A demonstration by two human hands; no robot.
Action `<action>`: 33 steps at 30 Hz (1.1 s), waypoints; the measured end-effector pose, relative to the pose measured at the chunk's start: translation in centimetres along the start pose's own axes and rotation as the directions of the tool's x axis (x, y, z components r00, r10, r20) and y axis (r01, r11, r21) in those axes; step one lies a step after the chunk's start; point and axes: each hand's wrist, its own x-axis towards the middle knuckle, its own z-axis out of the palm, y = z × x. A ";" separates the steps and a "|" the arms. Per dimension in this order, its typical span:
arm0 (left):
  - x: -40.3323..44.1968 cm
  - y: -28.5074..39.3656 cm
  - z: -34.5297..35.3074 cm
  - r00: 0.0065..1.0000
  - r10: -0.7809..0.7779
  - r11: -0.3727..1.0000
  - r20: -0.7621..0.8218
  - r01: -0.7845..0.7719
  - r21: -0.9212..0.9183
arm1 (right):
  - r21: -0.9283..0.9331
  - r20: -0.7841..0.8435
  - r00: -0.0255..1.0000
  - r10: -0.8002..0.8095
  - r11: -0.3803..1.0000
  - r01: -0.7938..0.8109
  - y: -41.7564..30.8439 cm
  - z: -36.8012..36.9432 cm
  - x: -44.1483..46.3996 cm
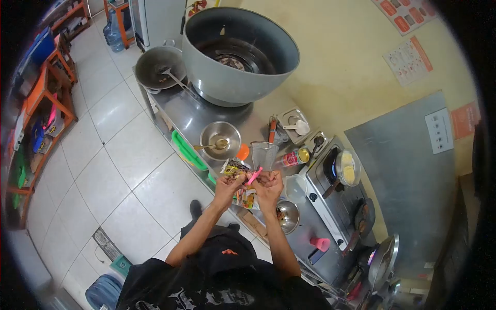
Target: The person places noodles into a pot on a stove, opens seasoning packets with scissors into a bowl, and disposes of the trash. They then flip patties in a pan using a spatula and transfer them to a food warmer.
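Observation:
My left hand (229, 187) is closed on the top of a colourful plastic packet (247, 198) above the steel counter's front edge. Close beside it on the right, my right hand (269, 185) has its fingers bent at a pink clip (254, 176), which sits between both hands. Behind the hands stands a wire strainer (264, 155). A steel bowl (220, 140) with a golden ladle lies behind and to the left. Just right of my right hand is a clear plastic container (296, 188), and a small steel bowl (288, 216) is nearer to me.
A very large grey pot (237, 82) and a wok (160, 67) stand at the back left. On the right, a gas stove (330, 201) holds a pan with yellow food (348, 168). A red can (295, 157) and a pink cup (321, 243) are on the counter.

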 end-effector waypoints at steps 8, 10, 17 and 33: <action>0.2 -0.6 -1.1 0.976 0.099 0.941 -0.194 -0.028 0.337 | -0.576 0.355 0.756 0.550 0.766 -0.287 -3.7 -8.3 1.9; 0.1 -0.8 -1.2 0.983 0.091 0.940 -0.161 -0.031 0.340 | -0.565 0.476 0.631 0.613 0.762 -0.315 -2.9 -9.2 2.0; -1.4 -1.9 1.1 0.997 -0.040 0.927 -0.059 0.060 0.370 | -0.538 0.487 0.639 0.595 0.781 -0.317 -2.7 -11.8 -0.2; -7.2 -18.5 10.8 0.787 -0.576 0.763 0.220 0.421 0.490 | -0.459 0.091 0.813 0.576 0.748 -0.479 -7.2 -29.7 -16.5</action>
